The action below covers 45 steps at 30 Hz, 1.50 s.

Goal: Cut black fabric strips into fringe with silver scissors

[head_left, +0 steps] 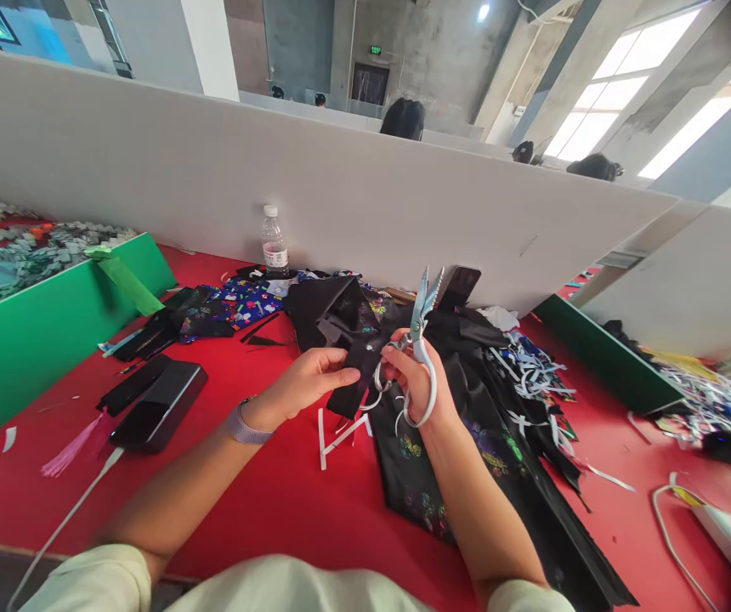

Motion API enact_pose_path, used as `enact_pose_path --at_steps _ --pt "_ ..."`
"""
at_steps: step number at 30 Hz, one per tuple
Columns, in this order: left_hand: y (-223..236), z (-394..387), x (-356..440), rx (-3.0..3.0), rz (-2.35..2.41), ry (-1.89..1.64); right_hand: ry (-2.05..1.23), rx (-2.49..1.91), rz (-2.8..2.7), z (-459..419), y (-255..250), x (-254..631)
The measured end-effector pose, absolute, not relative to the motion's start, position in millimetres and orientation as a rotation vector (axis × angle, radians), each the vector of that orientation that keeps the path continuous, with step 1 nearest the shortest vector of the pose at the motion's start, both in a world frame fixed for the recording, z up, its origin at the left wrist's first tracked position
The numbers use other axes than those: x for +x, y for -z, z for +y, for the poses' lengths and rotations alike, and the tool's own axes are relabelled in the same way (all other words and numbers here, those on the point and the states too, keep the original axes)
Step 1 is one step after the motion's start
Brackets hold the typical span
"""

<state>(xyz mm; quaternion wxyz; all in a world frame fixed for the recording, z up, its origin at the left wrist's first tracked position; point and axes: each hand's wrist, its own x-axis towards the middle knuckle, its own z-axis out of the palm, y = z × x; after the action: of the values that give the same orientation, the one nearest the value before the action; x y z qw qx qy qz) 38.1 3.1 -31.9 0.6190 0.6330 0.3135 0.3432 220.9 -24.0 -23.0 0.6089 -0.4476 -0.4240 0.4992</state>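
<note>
My right hand [417,384] grips a pair of white-handled scissors [422,323], blades pointing up and slightly apart. My left hand [310,381] pinches a piece of black fabric [348,340] held up just left of the scissors. A larger sheet of black fabric with coloured prints [467,442] lies on the red table [263,493] under and to the right of my hands. My left wrist wears a grey band.
A water bottle [274,242] stands by the grey partition. Blue patterned cloth [244,304] lies to the left, with a black box [158,406], a pink tassel [76,444] and a green board [40,327]. White paper strips [535,370] lie right. A small white stand [338,433] sits below my hands.
</note>
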Motion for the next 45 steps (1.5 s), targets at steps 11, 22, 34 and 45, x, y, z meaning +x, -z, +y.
enact_pose_path --at_steps 11,22,34,45 --pt "36.3 7.8 33.8 1.778 0.896 -0.747 -1.146 -1.153 -1.117 -18.7 33.6 219.3" --pt "21.5 5.3 29.3 1.484 0.829 -0.950 -1.091 -1.116 -1.180 -27.5 25.3 213.7" --pt "13.5 -10.9 31.3 1.149 0.616 -0.847 -1.067 -0.979 -1.217 -39.2 17.9 210.0" --pt "7.9 -11.4 31.5 0.876 0.559 -1.063 -0.955 -1.201 -1.431 -42.9 11.0 217.8"
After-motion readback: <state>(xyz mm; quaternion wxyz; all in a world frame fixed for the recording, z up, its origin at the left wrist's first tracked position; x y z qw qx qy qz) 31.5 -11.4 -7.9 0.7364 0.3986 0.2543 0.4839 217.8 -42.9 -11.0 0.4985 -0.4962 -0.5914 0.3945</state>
